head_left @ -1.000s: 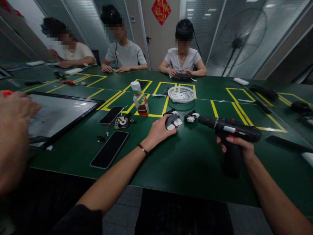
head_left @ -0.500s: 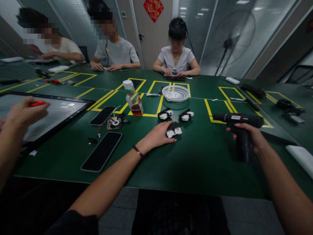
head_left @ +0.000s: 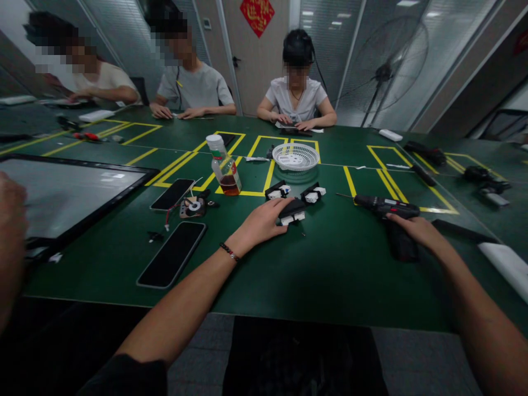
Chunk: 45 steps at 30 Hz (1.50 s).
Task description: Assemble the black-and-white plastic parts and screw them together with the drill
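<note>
My left hand [head_left: 266, 220], a beaded bracelet at its wrist, has its fingers closed on a small black-and-white plastic part [head_left: 292, 218] on the green table. Just beyond it are two similar parts, a left one [head_left: 278, 191] and a right one [head_left: 313, 193]. A tiny object, perhaps a screw [head_left: 303, 235], lies just nearer to me. On the right, my right hand [head_left: 412, 228] is closed around a black cordless drill [head_left: 388, 207], whose long thin bit points left. The drill is tilted low over the table, its grip partly behind my fingers.
A bottle with dark liquid [head_left: 229, 170], a white basket [head_left: 296, 156] and a phone [head_left: 172, 256] are on the table [head_left: 330, 286]. A large framed panel [head_left: 82, 192] lies left, beside a neighbour's hand [head_left: 12, 220]. Three people sit opposite.
My right hand has lowered and tipped the drill, moving it slightly left. My left hand has shifted slightly left and away from me with the part. The neighbour's hand has moved left.
</note>
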Each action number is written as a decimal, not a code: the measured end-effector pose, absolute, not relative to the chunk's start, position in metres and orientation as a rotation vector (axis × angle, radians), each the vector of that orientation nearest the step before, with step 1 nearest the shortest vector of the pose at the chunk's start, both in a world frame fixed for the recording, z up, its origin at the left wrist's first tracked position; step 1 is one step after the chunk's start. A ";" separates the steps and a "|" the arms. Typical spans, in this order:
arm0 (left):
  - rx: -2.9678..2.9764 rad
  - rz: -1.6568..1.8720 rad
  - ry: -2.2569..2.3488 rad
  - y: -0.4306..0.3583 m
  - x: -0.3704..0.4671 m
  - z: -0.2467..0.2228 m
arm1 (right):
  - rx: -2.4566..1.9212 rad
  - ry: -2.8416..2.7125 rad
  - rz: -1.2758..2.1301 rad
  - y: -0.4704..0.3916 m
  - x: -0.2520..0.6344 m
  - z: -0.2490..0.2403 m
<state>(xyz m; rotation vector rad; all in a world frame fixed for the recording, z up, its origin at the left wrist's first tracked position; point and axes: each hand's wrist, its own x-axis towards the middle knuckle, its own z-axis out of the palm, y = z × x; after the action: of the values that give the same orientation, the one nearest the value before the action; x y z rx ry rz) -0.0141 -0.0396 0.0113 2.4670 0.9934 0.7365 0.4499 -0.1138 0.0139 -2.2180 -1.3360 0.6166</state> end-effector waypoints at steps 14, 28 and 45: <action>1.944 0.980 1.116 -0.045 0.007 0.001 | -1.529 -1.717 0.737 -0.117 0.284 0.046; 2.149 1.060 1.094 -0.050 0.008 0.008 | -1.124 -1.172 1.630 -0.077 0.230 -0.015; 1.058 0.871 0.838 -0.043 0.024 -0.014 | -1.112 -1.280 1.415 -0.074 0.241 -0.022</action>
<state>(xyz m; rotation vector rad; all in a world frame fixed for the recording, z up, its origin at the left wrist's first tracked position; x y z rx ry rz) 0.0243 -0.0433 -0.0140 1.0578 0.8383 0.8713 0.2414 -0.0741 -0.0224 -1.1123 -1.2802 1.4147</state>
